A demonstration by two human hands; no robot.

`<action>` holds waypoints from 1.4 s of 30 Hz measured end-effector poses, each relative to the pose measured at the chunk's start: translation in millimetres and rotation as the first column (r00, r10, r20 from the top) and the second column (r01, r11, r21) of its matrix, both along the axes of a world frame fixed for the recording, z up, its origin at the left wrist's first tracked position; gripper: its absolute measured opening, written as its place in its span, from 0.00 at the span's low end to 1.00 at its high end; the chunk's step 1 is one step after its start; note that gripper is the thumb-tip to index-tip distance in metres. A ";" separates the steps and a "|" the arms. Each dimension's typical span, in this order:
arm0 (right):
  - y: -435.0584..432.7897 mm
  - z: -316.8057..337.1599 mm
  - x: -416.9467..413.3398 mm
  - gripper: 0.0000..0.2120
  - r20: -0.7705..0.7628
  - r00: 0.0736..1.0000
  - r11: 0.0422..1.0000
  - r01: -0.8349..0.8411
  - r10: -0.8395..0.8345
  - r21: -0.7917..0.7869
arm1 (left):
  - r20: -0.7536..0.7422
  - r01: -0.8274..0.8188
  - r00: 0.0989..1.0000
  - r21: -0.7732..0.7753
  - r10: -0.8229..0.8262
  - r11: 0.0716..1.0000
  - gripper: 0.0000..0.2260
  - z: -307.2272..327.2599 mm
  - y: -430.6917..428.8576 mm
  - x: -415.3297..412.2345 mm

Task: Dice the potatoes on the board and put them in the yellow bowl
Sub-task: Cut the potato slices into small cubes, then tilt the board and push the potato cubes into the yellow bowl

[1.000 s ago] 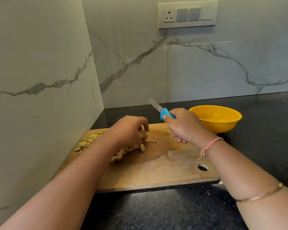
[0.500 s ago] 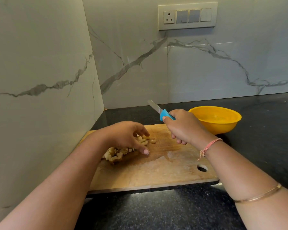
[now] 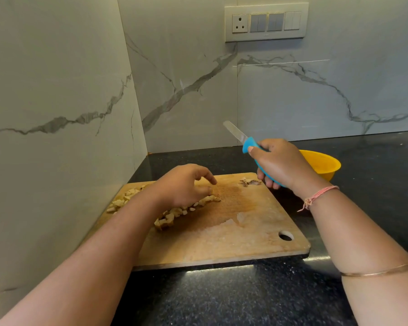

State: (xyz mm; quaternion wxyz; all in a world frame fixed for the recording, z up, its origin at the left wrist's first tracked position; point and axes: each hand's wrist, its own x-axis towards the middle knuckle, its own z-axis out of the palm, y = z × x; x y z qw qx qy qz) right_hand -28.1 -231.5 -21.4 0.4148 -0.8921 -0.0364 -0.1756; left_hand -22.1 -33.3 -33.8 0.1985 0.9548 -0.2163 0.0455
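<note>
Potato dice (image 3: 170, 217), strewn along the left of the board (image 3: 233, 238), none visibly in the yellow bowl (image 3: 323, 164): left hand (image 3: 186, 187) now uncurled, fingers loose over them; right hand (image 3: 280, 163) gripping the knife (image 3: 236, 132), lifted higher; cutting apparently done, scooping next.

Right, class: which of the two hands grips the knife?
The right hand, gripping the blue-handled knife with its blade raised; the left hand holds no tool and rests on the diced potato.
</note>
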 end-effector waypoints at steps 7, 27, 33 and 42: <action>4.5 -4.9 -1.7 0.17 0.001 1.000 0.998 -0.031 0.031 -0.055 | -0.003 0.071 0.997 0.186 -0.071 0.980 0.14 -12.3 -18.9 1.0; 20.4 -27.3 -27.0 0.13 -0.013 1.000 0.952 -0.012 0.008 -0.307 | -0.023 -0.031 0.999 0.197 0.036 0.980 0.23 -12.5 -8.5 -7.9; 9.4 -27.1 -43.8 0.13 -0.036 0.999 0.941 0.002 -0.015 -0.339 | -0.043 -0.034 0.998 0.197 0.043 0.980 0.18 -16.1 -5.3 -4.4; -19.6 -32.6 -75.1 0.20 0.058 0.977 0.863 0.209 -0.206 -0.460 | 0.026 -0.061 0.998 0.127 0.059 0.990 0.17 -13.1 -1.6 -4.9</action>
